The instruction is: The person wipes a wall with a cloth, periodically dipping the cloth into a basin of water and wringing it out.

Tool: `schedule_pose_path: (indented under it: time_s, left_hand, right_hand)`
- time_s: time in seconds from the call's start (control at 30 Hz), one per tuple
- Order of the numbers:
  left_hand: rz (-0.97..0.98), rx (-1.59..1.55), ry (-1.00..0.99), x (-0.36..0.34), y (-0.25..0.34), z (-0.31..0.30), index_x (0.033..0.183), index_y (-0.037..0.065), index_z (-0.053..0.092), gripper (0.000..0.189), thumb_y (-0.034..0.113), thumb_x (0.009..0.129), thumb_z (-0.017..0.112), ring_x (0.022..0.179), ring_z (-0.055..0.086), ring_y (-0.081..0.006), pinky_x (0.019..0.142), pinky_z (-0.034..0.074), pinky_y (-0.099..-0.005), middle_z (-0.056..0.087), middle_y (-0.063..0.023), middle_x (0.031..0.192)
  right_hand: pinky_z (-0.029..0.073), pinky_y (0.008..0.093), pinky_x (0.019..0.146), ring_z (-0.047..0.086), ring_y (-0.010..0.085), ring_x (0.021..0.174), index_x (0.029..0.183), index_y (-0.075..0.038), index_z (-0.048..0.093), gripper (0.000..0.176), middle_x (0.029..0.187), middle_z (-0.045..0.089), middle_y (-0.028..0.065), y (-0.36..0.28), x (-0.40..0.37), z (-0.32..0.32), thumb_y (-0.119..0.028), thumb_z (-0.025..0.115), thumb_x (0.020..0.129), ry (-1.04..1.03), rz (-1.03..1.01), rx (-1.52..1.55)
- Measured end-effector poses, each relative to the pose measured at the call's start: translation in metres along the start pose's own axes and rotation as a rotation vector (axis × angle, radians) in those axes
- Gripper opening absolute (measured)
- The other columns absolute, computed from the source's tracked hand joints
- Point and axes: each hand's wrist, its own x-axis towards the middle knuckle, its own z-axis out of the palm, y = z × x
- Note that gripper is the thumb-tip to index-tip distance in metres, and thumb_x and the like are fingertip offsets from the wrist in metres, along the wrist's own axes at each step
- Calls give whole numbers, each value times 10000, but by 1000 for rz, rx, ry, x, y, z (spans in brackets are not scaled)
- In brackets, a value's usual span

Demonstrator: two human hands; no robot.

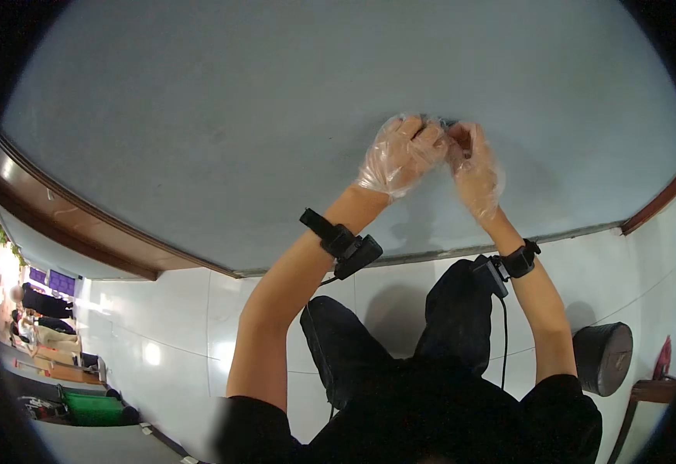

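Note:
My left hand (404,153), in a clear plastic glove, is against the grey-blue wall (276,139) with its fingers curled. Close beside it is my right hand (473,166), gloved the same way, its thumb and fingers bent into a pinch. A small dark thing (448,122) shows at the fingertips between both hands, mostly hidden by them. What it is, I cannot make out. Each forearm carries a black strapped device, one on the left arm (343,241) and one on the right arm (506,267), with thin cables hanging down.
My bent knees (458,309) are just below the wall's bottom edge, over a white tiled floor (175,325). A round dark stool (603,358) stands at the right. Brown wooden trim (82,220) runs along the left. Several people and a green object (90,407) are at far left.

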Motion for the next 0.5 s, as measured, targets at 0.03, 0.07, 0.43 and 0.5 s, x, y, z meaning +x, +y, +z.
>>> schedule_pose_path:
  time_s: [0.03,0.07,0.43,0.5]
  left_hand:
    - [9,11,53,2,2,0,880,155,569,232,121,661,637,855,551,-198,690,490,-339,555,-11,985]
    - [7,8,55,-2,1,-4,880,155,569,232,121,661,637,855,551,-198,690,490,-339,555,-11,985]
    - [-235,192,-179,-112,-52,-56,1030,229,643,339,109,713,659,885,551,-199,730,483,-337,578,-10,1045]
    - [-163,221,-124,-83,-42,-44,1031,232,642,355,114,697,667,878,550,-192,721,484,-333,578,-4,1056]
  right_hand:
    - [476,306,696,581,204,753,997,-40,511,155,842,581,91,1,1,-2,-72,555,852,3,0,-1]
    - [473,293,690,578,190,750,996,-37,513,152,845,583,84,-1,2,-4,-77,553,855,-21,-35,-40]
    - [456,242,650,560,102,718,882,-60,551,78,790,597,21,-4,24,-25,-119,590,850,-296,80,52]
    - [459,257,624,569,126,689,865,-65,535,67,759,599,34,-1,19,-21,-77,593,832,-183,-50,6]
